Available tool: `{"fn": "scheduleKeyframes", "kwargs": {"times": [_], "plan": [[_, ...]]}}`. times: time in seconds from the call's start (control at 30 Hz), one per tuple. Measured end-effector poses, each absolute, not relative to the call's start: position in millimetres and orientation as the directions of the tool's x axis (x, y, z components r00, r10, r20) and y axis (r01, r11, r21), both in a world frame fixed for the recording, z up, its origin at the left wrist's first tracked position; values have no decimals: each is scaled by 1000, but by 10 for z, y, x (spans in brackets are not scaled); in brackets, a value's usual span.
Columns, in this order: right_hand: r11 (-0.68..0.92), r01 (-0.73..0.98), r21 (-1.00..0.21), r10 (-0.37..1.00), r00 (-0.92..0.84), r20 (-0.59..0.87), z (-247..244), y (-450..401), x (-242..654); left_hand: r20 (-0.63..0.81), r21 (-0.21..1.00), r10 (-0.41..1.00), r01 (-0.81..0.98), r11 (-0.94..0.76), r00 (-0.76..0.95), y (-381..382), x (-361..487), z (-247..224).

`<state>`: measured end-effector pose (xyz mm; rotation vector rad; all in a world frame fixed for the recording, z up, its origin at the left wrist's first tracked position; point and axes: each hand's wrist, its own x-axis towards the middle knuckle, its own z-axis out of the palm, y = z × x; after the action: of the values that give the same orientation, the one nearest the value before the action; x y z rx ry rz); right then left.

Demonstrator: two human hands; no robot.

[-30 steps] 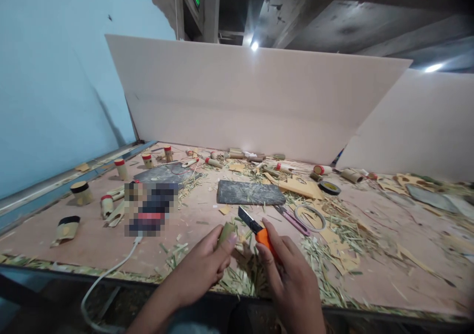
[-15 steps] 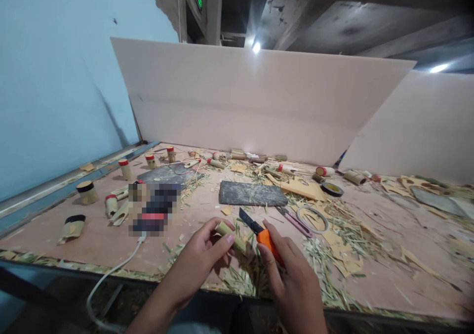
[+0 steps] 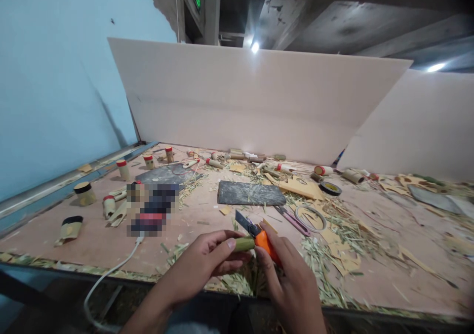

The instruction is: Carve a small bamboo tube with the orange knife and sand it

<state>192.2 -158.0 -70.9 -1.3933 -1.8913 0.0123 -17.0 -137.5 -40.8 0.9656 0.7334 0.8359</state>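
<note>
Close together: a short green bamboo tube (image 3: 244, 244) and an orange-handled knife (image 3: 267, 246) above a littered pinkish wooden worktable (image 3: 148, 255)

Just above the near edge of the worktable, a person's bare left hand (image 3: 209, 259) is closed on the green tube, pinching it between thumb and curled fingers. The bare right hand (image 3: 289, 270) is wrapped firmly around the knife's handle, its dark, broad blade (image 3: 244, 222) pointing forward and to the left, past the tube. The tube's right end lies right by the handle; whether blade and tube touch cannot be told.

Thin green and straw-coloured shavings (image 3: 326, 270) litter the surface below and to the right of the hands. Beyond them lies a flat, dark grey rectangular slab (image 3: 252, 193), with a slim pinkish-purple cutter (image 3: 295, 222) near its right corner and a black roll of tape (image 3: 331, 192) farther right. Out to the left stand three pale red-banded tubes (image 3: 122, 169), and nearer sits a black-banded tube (image 3: 84, 195). A white cable (image 3: 139, 239) runs from a pixelated dark object (image 3: 153, 210). Behind everything rises a broad off-white panel (image 3: 252, 97).
</note>
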Motion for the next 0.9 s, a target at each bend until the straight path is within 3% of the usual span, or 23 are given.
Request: {"fn": "scheduleKeyframes", "kwargs": {"times": [0.23,0.37,0.57,0.9], "plan": [[417,802,-428,820,-129,558,-677,-1591,1910,-124,979,791,-58,197,599,-1380,-190,-398],[399,812,-427,815,-101,571,-676,-1579,1897,-156,962,834,-111,250,530,-1385,-214,-467],[391,826,-407,812,-102,575,-686,-1580,1895,-278,846,851,-307,437,446,-1378,-227,-471],[435,832,-344,808,-192,556,-691,-1580,1910,-222,881,852,-278,384,473,-1383,-230,-466]]}}
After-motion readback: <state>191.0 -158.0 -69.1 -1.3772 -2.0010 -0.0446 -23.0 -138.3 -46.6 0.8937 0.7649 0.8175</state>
